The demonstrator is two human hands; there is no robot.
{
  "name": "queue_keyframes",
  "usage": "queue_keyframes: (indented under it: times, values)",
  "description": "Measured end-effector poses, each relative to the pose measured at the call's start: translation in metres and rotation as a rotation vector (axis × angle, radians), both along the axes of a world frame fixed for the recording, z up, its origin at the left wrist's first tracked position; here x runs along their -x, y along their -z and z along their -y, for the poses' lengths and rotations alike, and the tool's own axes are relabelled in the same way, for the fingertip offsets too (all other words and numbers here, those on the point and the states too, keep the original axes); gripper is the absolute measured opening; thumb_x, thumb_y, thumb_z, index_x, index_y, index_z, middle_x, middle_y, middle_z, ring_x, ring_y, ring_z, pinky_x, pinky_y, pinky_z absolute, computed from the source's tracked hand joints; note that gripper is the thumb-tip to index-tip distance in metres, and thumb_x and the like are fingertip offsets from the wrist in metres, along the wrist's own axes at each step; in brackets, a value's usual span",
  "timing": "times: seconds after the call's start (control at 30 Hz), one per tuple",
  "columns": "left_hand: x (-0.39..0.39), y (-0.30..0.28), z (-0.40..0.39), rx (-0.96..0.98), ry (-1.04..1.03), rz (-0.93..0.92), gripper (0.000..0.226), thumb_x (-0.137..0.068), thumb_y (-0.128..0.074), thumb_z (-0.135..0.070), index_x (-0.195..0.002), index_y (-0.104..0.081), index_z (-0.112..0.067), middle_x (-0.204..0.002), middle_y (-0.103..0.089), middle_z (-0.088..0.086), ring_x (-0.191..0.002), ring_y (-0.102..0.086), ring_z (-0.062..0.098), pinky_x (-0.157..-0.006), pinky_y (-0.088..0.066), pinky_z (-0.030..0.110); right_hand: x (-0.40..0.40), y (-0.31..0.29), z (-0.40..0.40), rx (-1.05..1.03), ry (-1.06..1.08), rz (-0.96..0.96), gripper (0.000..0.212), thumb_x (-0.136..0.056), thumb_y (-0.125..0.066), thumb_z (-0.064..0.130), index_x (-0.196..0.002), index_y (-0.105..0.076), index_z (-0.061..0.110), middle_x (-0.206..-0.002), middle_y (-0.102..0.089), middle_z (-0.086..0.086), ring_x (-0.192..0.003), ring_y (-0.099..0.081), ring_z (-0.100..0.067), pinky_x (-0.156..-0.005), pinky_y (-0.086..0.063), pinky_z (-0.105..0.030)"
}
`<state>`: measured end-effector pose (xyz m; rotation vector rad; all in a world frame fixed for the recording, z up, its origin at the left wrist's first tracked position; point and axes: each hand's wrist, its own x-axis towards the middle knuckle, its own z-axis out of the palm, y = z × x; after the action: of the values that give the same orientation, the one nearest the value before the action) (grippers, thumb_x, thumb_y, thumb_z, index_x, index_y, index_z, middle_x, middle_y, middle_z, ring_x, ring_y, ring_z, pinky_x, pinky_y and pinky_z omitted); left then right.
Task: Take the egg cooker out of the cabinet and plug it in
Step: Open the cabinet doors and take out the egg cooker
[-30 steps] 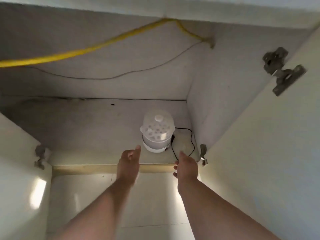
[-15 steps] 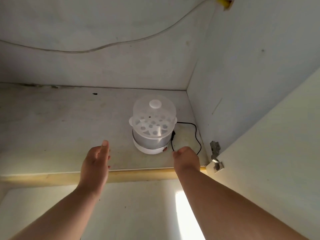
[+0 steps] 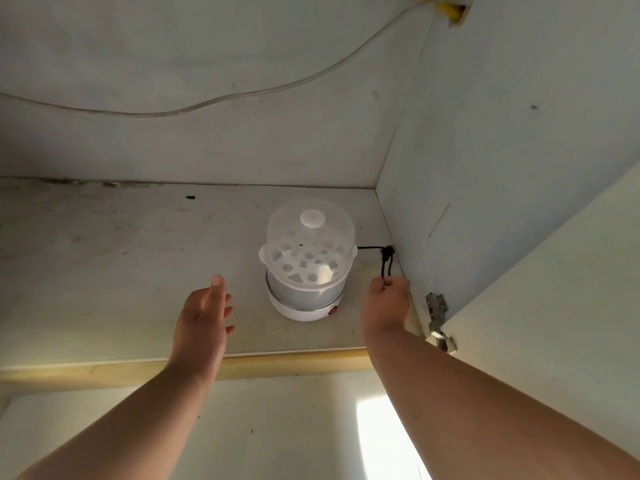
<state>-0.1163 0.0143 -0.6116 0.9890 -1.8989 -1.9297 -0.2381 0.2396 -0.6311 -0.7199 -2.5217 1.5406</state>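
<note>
The egg cooker [image 3: 307,259] stands upright on the cabinet shelf [image 3: 121,271], toward the right wall. The left hand [image 3: 204,322] hovers just left of it — fingers [image 3: 218,285] straight and spread, holding nothing, not touching it. The right hand [image 3: 384,304] is near its right side, fingers curled round the black cord [image 3: 386,263], which runs bunched from the cooker's far right down into the grip.

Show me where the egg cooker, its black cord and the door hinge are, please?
egg cooker [image 3: 307,261], head view, on its clear plastic lid.
black cord [image 3: 387,259], head view, on the bunched loop above the right hand.
door hinge [image 3: 437,315], head view, on the metal plate at the cabinet's right wall.
</note>
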Motion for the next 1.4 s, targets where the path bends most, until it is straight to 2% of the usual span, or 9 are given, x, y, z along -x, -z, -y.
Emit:
queue_keyframes:
  times: [0.17,0.33,0.53,0.7,0.8,0.97,1.07,1.2,1.4]
  values:
    - [0.023,-0.008,-0.005,-0.064,-0.002,0.026,0.071,-0.102,-0.041,-0.071,-0.142,-0.058,-0.013,-0.132,-0.066,0.004,-0.122,-0.065,0.026,-0.092,-0.057,0.043,0.019,-0.023,-0.007,-0.101,-0.119,0.067,0.044,-0.113,-0.04,0.037,-0.105,-0.07,0.006,-0.09,-0.067,-0.011,-0.09,-0.062,-0.034,-0.09,-0.047,-0.044]
    - [0.034,-0.013,-0.015,-0.112,0.009,0.023,0.072,-0.102,-0.041,-0.072,-0.142,-0.057,-0.015,-0.132,-0.066,0.005,-0.123,-0.065,0.026,-0.091,-0.057,0.043,0.014,-0.034,-0.013,-0.05,-0.169,0.072,0.049,-0.105,-0.053,0.052,-0.064,-0.05,0.026,-0.06,-0.049,0.006,-0.064,-0.048,-0.019,-0.078,-0.035,-0.041]
    - [0.042,-0.013,-0.02,-0.124,-0.003,0.031,0.076,-0.099,-0.042,-0.077,-0.142,-0.058,-0.016,-0.131,-0.067,0.004,-0.117,-0.067,0.022,-0.083,-0.058,0.038,0.006,-0.041,-0.017,-0.089,-0.2,0.099,0.03,-0.109,-0.049,0.041,-0.09,-0.064,0.024,-0.089,-0.077,0.001,-0.088,-0.07,-0.03,-0.099,-0.05,-0.05]
    - [0.045,-0.013,-0.023,-0.17,0.027,0.07,0.078,-0.097,-0.042,-0.08,-0.145,-0.056,-0.02,-0.136,-0.064,0.004,-0.121,-0.064,0.026,-0.093,-0.054,0.044,0.011,-0.039,-0.015,0.067,-0.12,0.076,0.032,-0.111,-0.047,0.03,-0.108,-0.066,0.005,-0.108,-0.076,-0.019,-0.08,-0.059,-0.02,-0.069,-0.046,-0.034]
    - [0.05,-0.018,-0.026,-0.211,0.071,0.081,0.078,-0.098,-0.038,-0.079,-0.154,-0.048,-0.026,-0.138,-0.056,-0.002,-0.125,-0.057,0.025,-0.097,-0.052,0.047,0.013,-0.04,-0.005,0.323,-0.069,0.194,0.035,-0.109,-0.051,0.029,-0.118,-0.066,-0.001,-0.103,-0.067,-0.014,-0.082,-0.054,-0.021,-0.078,-0.046,-0.037]
    - [0.058,-0.024,-0.04,-0.324,0.23,0.034,0.042,-0.101,-0.036,-0.076,-0.123,-0.059,-0.048,-0.121,-0.061,-0.018,-0.111,-0.06,0.008,-0.102,-0.045,0.043,0.01,-0.042,0.011,0.677,-0.141,0.438,0.065,-0.091,-0.054,0.08,-0.109,-0.069,0.02,-0.113,-0.068,-0.002,-0.11,-0.06,-0.026,-0.098,-0.05,-0.054]
    - [0.062,-0.022,-0.044,-0.335,0.224,0.033,0.053,-0.102,-0.04,-0.073,-0.146,-0.051,-0.045,-0.114,-0.054,-0.021,-0.123,-0.044,0.004,-0.117,-0.034,0.042,0.009,-0.045,0.014,0.784,-0.189,0.477,0.084,-0.08,-0.055,0.09,-0.12,-0.074,0.019,-0.12,-0.075,-0.003,-0.111,-0.068,-0.027,-0.084,-0.055,-0.05]
    - [0.061,-0.025,-0.041,-0.395,0.23,0.036,0.035,-0.102,-0.044,-0.07,-0.126,-0.051,-0.046,-0.103,-0.061,-0.026,-0.097,-0.058,0.001,-0.102,-0.041,0.038,0.008,-0.052,0.015,0.792,-0.212,0.478,0.072,-0.08,-0.065,0.084,-0.12,-0.073,0.024,-0.117,-0.079,-0.003,-0.107,-0.073,-0.027,-0.077,-0.06,-0.046]
    - [0.051,-0.031,-0.043,-0.411,0.245,0.047,0.028,-0.103,-0.048,-0.067,-0.104,-0.064,-0.044,-0.093,-0.073,-0.025,-0.095,-0.064,0.003,-0.086,-0.05,0.034,-0.002,-0.054,0.011,0.787,-0.185,0.469,0.074,-0.083,-0.066,0.08,-0.126,-0.071,0.02,-0.126,-0.076,-0.004,-0.116,-0.07,-0.029,-0.068,-0.054,-0.043]
